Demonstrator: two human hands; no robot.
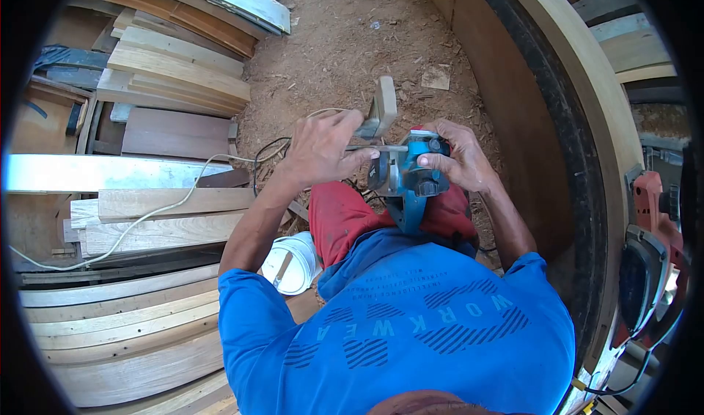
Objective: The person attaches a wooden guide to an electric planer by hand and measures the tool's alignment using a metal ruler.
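Note:
A teal electric hand planer (411,208) lies tipped on its side over my lap, its dark base and pale metal parts turned to the left. My right hand (458,155) grips its front end from the right, the thumb across the body. On the left, my left hand (323,147) has its fingers bent around a thin grey metal tool (361,147), whose end meets the planer's side. The thumb points at the planer; what the fingers cover is hidden. Just beyond stands a pale, block-like piece (383,107).
Stacked boards (176,70) and planks (139,327) fill the left side. A white bucket (290,265) stands by my leg. A pale cord (158,210) crosses the boards. To the right are a curved wooden edge (587,70) and a red power tool (649,195). Shavings cover the floor (330,41).

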